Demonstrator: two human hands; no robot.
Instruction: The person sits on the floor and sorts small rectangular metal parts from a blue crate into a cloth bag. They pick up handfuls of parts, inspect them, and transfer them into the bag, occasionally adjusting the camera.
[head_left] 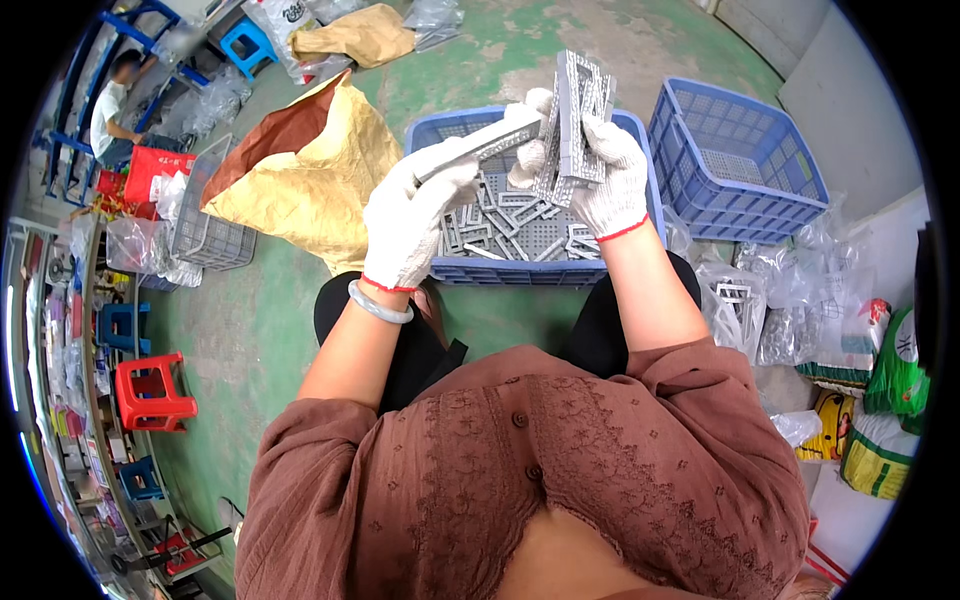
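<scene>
Both my hands wear white knit gloves with red cuffs, raised over a blue plastic crate (530, 271). My left hand (402, 228) is closed on a long, narrow grey plastic piece (485, 142), whose far end points at the bundle in my other hand. My right hand (614, 178) grips a bundle of grey rectangular plastic frames (572, 125), held together on edge and tilted. Gloved fingertips show along the bundle's left side. Below, many loose grey frames (505, 222) lie jumbled in the crate.
An open yellow paper sack (325, 195) stands left of the crate. Another blue crate (735, 205) sits at the right, near clear plastic bags (735, 300). A red stool (155, 390) and shelving line the left side. A person (115, 110) sits at the far left.
</scene>
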